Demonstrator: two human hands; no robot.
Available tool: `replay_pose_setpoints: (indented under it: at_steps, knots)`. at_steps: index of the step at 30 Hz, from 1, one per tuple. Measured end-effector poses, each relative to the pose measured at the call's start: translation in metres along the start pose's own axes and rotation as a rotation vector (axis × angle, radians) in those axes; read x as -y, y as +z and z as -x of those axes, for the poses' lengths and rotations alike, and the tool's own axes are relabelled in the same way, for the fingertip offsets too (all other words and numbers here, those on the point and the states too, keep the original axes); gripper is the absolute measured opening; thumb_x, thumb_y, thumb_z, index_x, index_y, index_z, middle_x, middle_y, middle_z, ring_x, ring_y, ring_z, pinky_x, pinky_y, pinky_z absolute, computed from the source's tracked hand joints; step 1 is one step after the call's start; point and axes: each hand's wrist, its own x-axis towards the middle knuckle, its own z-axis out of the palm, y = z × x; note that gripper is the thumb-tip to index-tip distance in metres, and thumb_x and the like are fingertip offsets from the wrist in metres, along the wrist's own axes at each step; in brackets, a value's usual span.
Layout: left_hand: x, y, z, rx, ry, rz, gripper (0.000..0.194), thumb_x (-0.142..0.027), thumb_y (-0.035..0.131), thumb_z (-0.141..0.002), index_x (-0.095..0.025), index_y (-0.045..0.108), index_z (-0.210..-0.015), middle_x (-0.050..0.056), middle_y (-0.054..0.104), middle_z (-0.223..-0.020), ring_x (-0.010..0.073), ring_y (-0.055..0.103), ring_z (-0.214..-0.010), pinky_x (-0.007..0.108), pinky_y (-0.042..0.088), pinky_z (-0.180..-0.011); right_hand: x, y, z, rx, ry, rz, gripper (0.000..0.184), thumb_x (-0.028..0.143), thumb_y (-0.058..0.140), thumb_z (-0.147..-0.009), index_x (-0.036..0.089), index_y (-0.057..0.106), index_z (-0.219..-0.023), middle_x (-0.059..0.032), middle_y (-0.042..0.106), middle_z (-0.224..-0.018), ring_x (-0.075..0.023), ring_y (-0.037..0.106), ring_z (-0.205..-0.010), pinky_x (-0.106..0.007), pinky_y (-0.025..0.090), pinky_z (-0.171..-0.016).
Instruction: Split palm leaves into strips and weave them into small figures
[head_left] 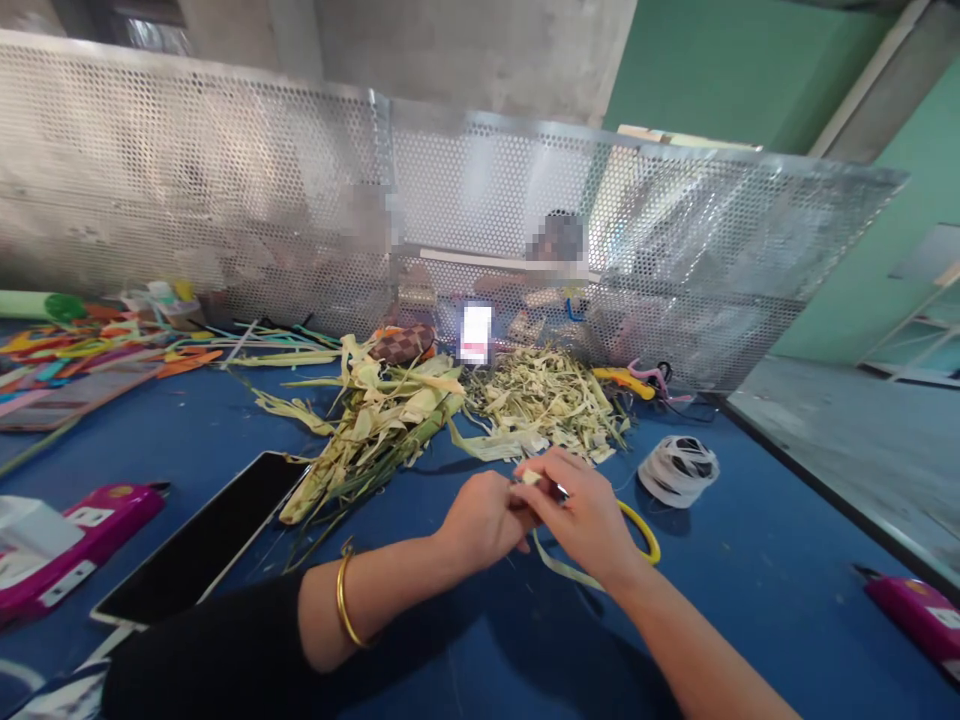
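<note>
My left hand point(486, 518) and my right hand point(577, 505) meet over the blue table, fingers closed together. Between the fingertips they pinch a small pale piece of corn husk point(531, 478). A pale strip point(562, 572) trails below them onto the table. Beside my right hand curves a yellow loop point(643, 535), which looks like a scissors handle; a bit of metal glints between the fingers. Just beyond lie a heap of shredded corn husk point(551, 395) and, to its left, a bundle of whole husks point(382, 430).
A white roll of tape or cord point(679, 472) sits right of my hands. At left lie a black-screened tablet point(206, 535) and a magenta power strip point(90, 535); another magenta strip point(911, 615) is far right. A perforated metal screen point(300, 190) stands behind, a person beyond it.
</note>
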Motion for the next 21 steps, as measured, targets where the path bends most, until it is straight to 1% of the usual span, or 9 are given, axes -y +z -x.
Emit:
replay_pose_setpoints:
  at_steps: [3, 6, 8, 9, 12, 14, 18, 19, 21]
  knots:
    - [-0.001, 0.001, 0.000, 0.030, -0.020, 0.064, 0.028, -0.035, 0.056, -0.073, -0.015, 0.064, -0.054, 0.000, 0.056, -0.045, 0.0125, 0.057, -0.047, 0.019, 0.041, -0.048, 0.002, 0.000, 0.002, -0.070, 0.051, -0.069, 0.019, 0.030, 0.050, -0.088, 0.021, 0.061, -0.075, -0.0024, 0.063, -0.072, -0.0161, 0.059, -0.069, -0.026, 0.044, -0.066]
    - [-0.008, -0.002, -0.003, 0.014, -0.188, 0.351, 0.024, -0.027, 0.054, -0.073, -0.015, 0.063, -0.055, 0.002, 0.062, -0.052, 0.0122, 0.057, -0.046, 0.022, 0.043, -0.048, 0.000, -0.003, 0.004, -0.187, 0.138, -0.034, 0.019, 0.034, 0.048, -0.089, 0.021, 0.060, -0.081, -0.0026, 0.064, -0.069, -0.0167, 0.060, -0.064, -0.026, 0.044, -0.063]
    - [-0.011, -0.005, -0.006, -0.020, -0.298, 0.561, 0.020, -0.023, 0.053, -0.073, -0.013, 0.065, -0.060, 0.004, 0.067, -0.061, 0.0117, 0.058, -0.048, 0.022, 0.044, -0.049, -0.001, -0.004, 0.006, -0.213, 0.121, 0.049, 0.019, 0.034, 0.047, -0.090, 0.022, 0.060, -0.083, -0.0031, 0.066, -0.070, -0.0172, 0.061, -0.064, -0.027, 0.044, -0.062]
    - [-0.012, -0.007, -0.007, -0.037, -0.335, 0.643, 0.018, -0.022, 0.054, -0.073, -0.013, 0.066, -0.063, 0.005, 0.068, -0.065, 0.0115, 0.059, -0.050, 0.022, 0.045, -0.051, -0.001, -0.004, 0.007, -0.207, 0.068, 0.101, 0.019, 0.032, 0.046, -0.090, 0.022, 0.061, -0.084, -0.0035, 0.067, -0.071, -0.0172, 0.061, -0.066, -0.027, 0.044, -0.063]
    - [-0.012, -0.014, -0.011, -0.057, -0.396, 0.800, 0.014, -0.021, 0.056, -0.073, -0.013, 0.066, -0.067, 0.005, 0.067, -0.066, 0.0117, 0.061, -0.056, 0.021, 0.046, -0.054, 0.002, -0.002, 0.007, -0.183, -0.181, 0.282, 0.019, 0.022, 0.046, -0.091, 0.020, 0.063, -0.083, -0.0044, 0.069, -0.078, -0.0163, 0.061, -0.072, -0.028, 0.040, -0.071]
    - [-0.013, -0.017, -0.013, -0.055, -0.403, 0.863, 0.014, -0.021, 0.056, -0.075, -0.013, 0.063, -0.066, 0.003, 0.064, -0.062, 0.0105, 0.060, -0.054, 0.018, 0.042, -0.049, 0.006, -0.002, 0.007, -0.178, -0.318, 0.400, 0.020, 0.016, 0.047, -0.091, 0.020, 0.065, -0.082, -0.0041, 0.069, -0.079, -0.0155, 0.060, -0.073, -0.031, 0.037, -0.077]
    - [-0.016, -0.024, -0.015, -0.103, -0.348, 0.974, 0.016, -0.016, 0.053, -0.075, -0.014, 0.057, -0.060, -0.001, 0.057, -0.053, 0.0065, 0.050, -0.046, 0.015, 0.028, -0.038, 0.007, 0.004, 0.007, -0.113, -0.451, 0.584, 0.019, 0.012, 0.046, -0.090, 0.017, 0.064, -0.088, -0.0046, 0.067, -0.076, -0.0157, 0.057, -0.070, -0.033, 0.033, -0.075]
    - [-0.017, -0.026, -0.015, -0.107, -0.336, 0.994, 0.016, -0.016, 0.052, -0.076, -0.014, 0.057, -0.061, 0.000, 0.057, -0.054, 0.0065, 0.050, -0.047, 0.015, 0.027, -0.038, 0.005, 0.007, 0.008, -0.094, -0.472, 0.620, 0.019, 0.011, 0.045, -0.090, 0.015, 0.063, -0.088, -0.0051, 0.066, -0.075, -0.0162, 0.056, -0.068, -0.033, 0.033, -0.073]
    - [-0.017, -0.027, -0.016, -0.092, -0.317, 1.033, 0.019, -0.016, 0.049, -0.079, -0.013, 0.059, -0.063, 0.002, 0.060, -0.058, 0.0072, 0.053, -0.052, 0.015, 0.033, -0.042, 0.000, 0.014, 0.010, -0.071, -0.487, 0.680, 0.022, 0.009, 0.041, -0.091, 0.013, 0.061, -0.084, -0.0049, 0.062, -0.068, -0.0168, 0.053, -0.063, -0.033, 0.032, -0.067]
